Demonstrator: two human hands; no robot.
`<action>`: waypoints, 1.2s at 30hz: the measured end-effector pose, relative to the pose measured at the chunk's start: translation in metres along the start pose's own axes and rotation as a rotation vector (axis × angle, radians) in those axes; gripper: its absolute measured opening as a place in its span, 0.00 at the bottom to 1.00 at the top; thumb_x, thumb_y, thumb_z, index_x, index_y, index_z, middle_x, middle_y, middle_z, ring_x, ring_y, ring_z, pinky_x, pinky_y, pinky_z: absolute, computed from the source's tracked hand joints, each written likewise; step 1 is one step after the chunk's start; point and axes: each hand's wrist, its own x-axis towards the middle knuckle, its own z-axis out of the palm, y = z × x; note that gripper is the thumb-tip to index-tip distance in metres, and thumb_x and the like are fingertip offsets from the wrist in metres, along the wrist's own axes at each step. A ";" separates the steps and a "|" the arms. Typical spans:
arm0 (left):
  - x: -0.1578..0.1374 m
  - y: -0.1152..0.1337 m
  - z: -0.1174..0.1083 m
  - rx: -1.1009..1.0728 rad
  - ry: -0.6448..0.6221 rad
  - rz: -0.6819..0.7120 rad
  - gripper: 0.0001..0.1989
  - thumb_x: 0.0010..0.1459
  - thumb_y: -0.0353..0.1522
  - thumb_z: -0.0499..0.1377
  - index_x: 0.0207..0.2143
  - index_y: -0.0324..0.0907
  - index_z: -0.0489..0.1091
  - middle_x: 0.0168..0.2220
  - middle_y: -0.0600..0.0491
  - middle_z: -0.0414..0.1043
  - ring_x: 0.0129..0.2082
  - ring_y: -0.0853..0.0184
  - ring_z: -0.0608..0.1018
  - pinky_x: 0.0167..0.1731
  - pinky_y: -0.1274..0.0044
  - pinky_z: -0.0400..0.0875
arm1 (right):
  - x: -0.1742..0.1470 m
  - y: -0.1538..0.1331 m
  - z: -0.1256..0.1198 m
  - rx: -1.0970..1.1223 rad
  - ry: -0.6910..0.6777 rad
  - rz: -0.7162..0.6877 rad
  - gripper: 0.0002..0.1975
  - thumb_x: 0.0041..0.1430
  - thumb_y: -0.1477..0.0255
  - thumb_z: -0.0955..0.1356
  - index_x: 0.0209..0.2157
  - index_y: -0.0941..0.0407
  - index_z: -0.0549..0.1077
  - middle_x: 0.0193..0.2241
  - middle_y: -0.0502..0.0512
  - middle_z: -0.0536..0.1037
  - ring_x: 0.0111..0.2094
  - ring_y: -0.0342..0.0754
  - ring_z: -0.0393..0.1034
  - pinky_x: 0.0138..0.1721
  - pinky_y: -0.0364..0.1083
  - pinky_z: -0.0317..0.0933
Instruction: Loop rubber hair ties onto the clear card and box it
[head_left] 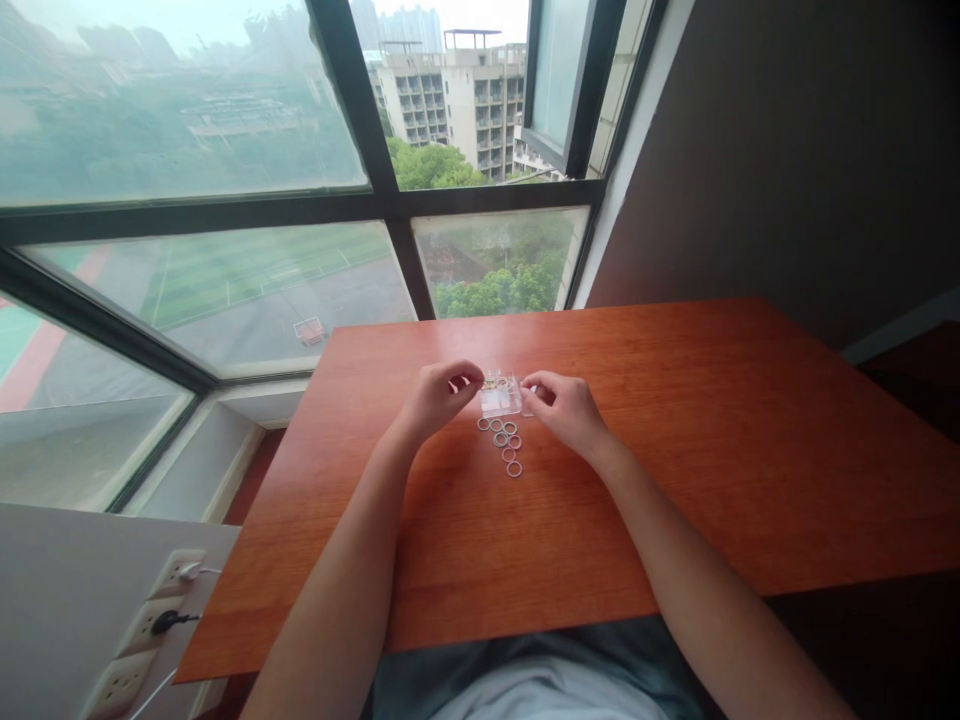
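A small clear plastic box [501, 398] lies on the reddish wooden table [675, 450], between my two hands. My left hand [441, 396] sits at the box's left side with thumb and forefinger pinched; what they pinch is too small to make out. My right hand [566, 408] is at the box's right side, fingers curled and touching its edge. Several small silver rings [504, 440] lie loose on the table just in front of the box, trailing toward me.
A large window [300, 200] rises behind the table's far edge, a dark wall [787, 150] to the right. At lower left a white power strip [161, 610] has plugs and cables in it. The table's near edge is at my lap.
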 end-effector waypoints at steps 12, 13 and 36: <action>-0.002 -0.005 0.002 0.065 -0.031 -0.016 0.08 0.57 0.32 0.57 0.36 0.40 0.75 0.29 0.53 0.76 0.26 0.72 0.75 0.27 0.81 0.69 | 0.000 -0.002 0.001 -0.052 -0.100 0.006 0.07 0.56 0.70 0.67 0.34 0.55 0.77 0.22 0.48 0.74 0.23 0.41 0.65 0.29 0.41 0.55; -0.002 -0.007 0.003 0.080 -0.031 -0.021 0.08 0.57 0.32 0.57 0.37 0.41 0.75 0.29 0.52 0.76 0.26 0.71 0.75 0.28 0.81 0.69 | 0.000 -0.002 0.001 -0.067 -0.123 0.006 0.07 0.56 0.70 0.67 0.33 0.55 0.77 0.22 0.48 0.75 0.23 0.41 0.65 0.29 0.41 0.55; -0.003 -0.010 0.014 0.285 -0.094 -0.042 0.08 0.54 0.30 0.57 0.36 0.42 0.74 0.33 0.52 0.76 0.27 0.70 0.73 0.29 0.80 0.67 | -0.005 -0.012 -0.001 -0.361 -0.533 -0.046 0.08 0.57 0.71 0.66 0.34 0.51 0.78 0.30 0.51 0.79 0.33 0.46 0.69 0.29 0.42 0.52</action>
